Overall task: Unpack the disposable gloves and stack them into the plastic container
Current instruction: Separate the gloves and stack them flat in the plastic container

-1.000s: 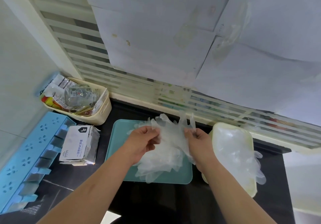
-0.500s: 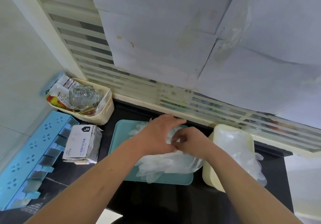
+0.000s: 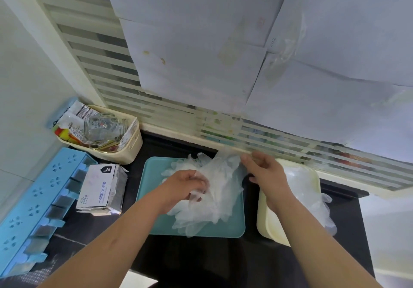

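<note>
1. Well left of the teal tray lies a blue slotted rack. An opened cardboard glove box stands just beside the tray's left edge, and a cream basket sits off its back-left corner.
2. A loose pile of clear disposable gloves lies on the tray.
3. The left hand is over the tray's middle, its fingers curled into the pile and gripping gloves under the palm.
4. The right hand is above the tray's back-right corner. It seems to pinch the edge of a single glove; the clear film makes this hard to confirm. That glove slopes down to the left hand.
5. The cream plastic container is just right of the tray and holds stacked gloves.
6. Half a second ago the hands met over the tray's centre. They are now apart, with the right hand nearer the tray's right edge.
</note>
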Demonstrator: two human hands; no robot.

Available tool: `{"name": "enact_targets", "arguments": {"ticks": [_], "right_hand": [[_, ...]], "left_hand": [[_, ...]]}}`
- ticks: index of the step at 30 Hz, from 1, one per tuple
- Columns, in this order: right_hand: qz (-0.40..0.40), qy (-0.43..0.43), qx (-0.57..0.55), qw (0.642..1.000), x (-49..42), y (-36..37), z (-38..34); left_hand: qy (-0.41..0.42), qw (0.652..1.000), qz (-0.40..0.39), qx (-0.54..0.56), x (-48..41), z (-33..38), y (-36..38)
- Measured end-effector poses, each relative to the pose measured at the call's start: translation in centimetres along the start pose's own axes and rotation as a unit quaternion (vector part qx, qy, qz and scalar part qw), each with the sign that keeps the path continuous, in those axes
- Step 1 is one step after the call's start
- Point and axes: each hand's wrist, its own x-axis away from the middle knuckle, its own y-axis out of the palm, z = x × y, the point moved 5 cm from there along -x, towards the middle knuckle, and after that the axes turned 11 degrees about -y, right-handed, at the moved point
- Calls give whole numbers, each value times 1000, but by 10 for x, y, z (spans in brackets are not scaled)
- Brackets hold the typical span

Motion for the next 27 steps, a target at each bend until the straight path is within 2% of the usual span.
{"name": "enact_targets", "arguments": {"ticks": [2,4,9,13,15,18,22,27], "right_hand": [[-82,89,-72,990,6,14,16],[-132,131,-97,978,12,21,29],[-160,172,-210,949,19,33,39],[-217,207,-222,928,28,40,45],[-207,215,-251,921,29,40,46],[-104,183,-238,948,20,33,43],[23,97,-115,988,6,12,33],[107,-18,30,994,-3,-20,23]], "left_hand": [[1,994,-48,93,4,0,10],[10,985,-92,146,7,1,19],[18,945,-217,244,9,-10,33],[6,917,-284,280,14,-17,39],[7,927,-266,262,14,-17,39],[2,957,-164,241,6,-19,32],[-33,981,-53,181,-2,-32,17],[-63,988,3,138,-13,-56,0]]}}
